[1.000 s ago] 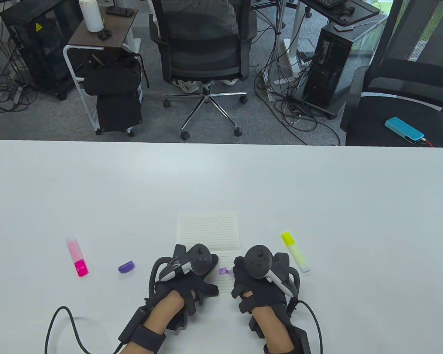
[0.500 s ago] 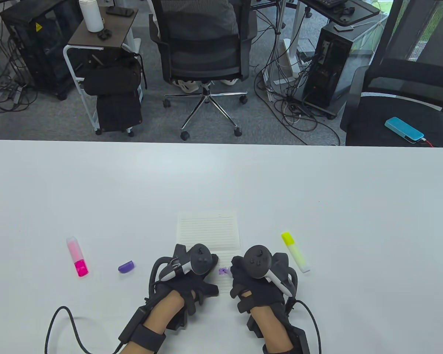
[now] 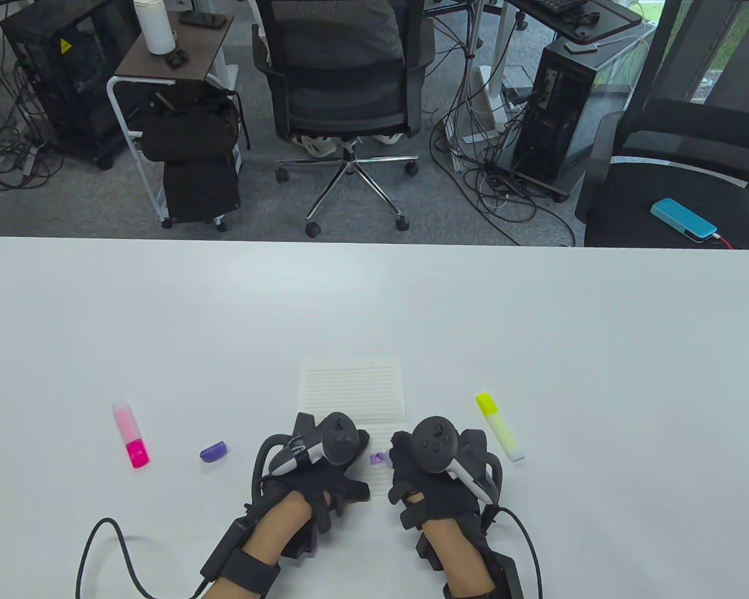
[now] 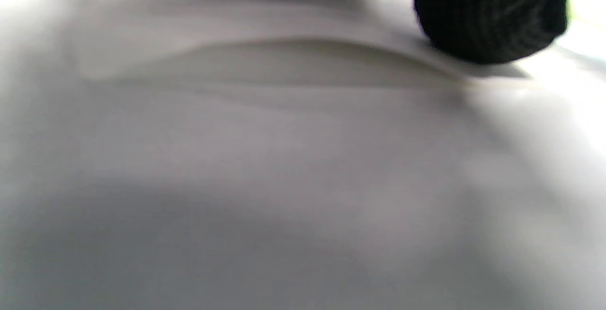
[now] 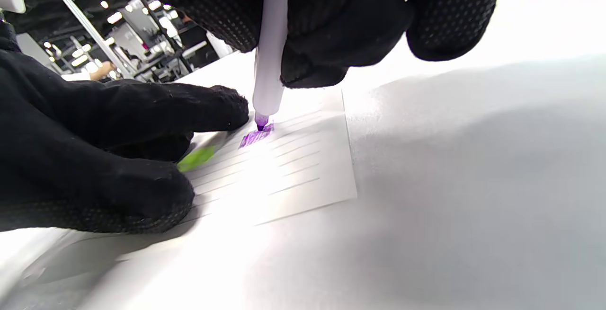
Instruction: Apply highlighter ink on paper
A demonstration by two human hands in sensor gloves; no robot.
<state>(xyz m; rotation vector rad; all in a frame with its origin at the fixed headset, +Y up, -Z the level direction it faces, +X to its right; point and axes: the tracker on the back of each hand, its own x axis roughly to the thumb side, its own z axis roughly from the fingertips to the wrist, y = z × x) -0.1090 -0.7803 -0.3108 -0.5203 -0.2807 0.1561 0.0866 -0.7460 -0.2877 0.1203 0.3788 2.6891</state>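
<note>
A lined sheet of paper (image 3: pixel 352 387) lies near the table's front middle. My right hand (image 3: pixel 434 471) grips a purple highlighter (image 5: pixel 270 64) upright, its tip touching the paper (image 5: pixel 293 168) on a purple ink patch (image 5: pixel 255 136); that patch also shows between the hands in the table view (image 3: pixel 379 459). A green mark (image 5: pixel 196 157) lies on the paper beside it. My left hand (image 3: pixel 324 465) rests on the paper's lower left part, its fingers (image 5: pixel 142 111) lying flat. The left wrist view is blurred, showing one gloved fingertip (image 4: pixel 490 14) on the paper edge.
A purple cap (image 3: pixel 213 451) lies left of my left hand. A capped pink highlighter (image 3: pixel 131 435) lies further left. A capped yellow highlighter (image 3: pixel 500 427) lies right of my right hand. The white table (image 3: pixel 537 324) stretches behind; office chairs stand beyond its far edge.
My right hand has shifted slightly to the left with the highlighter, and the purple patch sits a little more under it. The left hand has not moved.
</note>
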